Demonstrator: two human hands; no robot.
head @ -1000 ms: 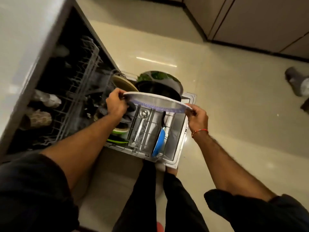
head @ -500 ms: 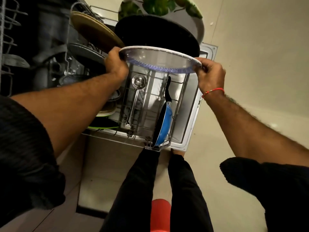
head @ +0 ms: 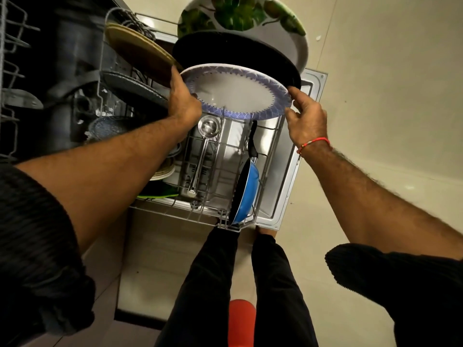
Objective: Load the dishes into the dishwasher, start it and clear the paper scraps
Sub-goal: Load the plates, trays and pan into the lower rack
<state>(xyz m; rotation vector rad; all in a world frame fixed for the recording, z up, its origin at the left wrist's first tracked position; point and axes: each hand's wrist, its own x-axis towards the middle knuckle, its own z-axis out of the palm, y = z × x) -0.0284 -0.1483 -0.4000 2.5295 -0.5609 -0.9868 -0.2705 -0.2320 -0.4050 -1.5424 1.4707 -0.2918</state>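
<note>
A white plate with a blue patterned rim (head: 235,92) stands tilted over the far end of the pulled-out lower rack (head: 200,211), leaning towards a black plate (head: 233,51) and a leaf-print plate (head: 250,18) behind it. My left hand (head: 183,96) grips its left edge. My right hand (head: 304,113) touches its right edge with thumb and fingertips, fingers loosely curled. A steel ladle (head: 203,151) and a blue pan (head: 246,194) sit in the rack nearer me.
A brown plate (head: 140,53) and grey plates (head: 132,88) stand in the rack's left rows. The open dishwasher door (head: 283,186) lies under the rack. The upper rack (head: 10,71) juts out at far left. Pale floor stretches to the right.
The plate has tipped from nearly edge-on to face-up and sunk towards the rack. My view has dropped closer over the dishwasher. My right hand has slid lower along the rim.
</note>
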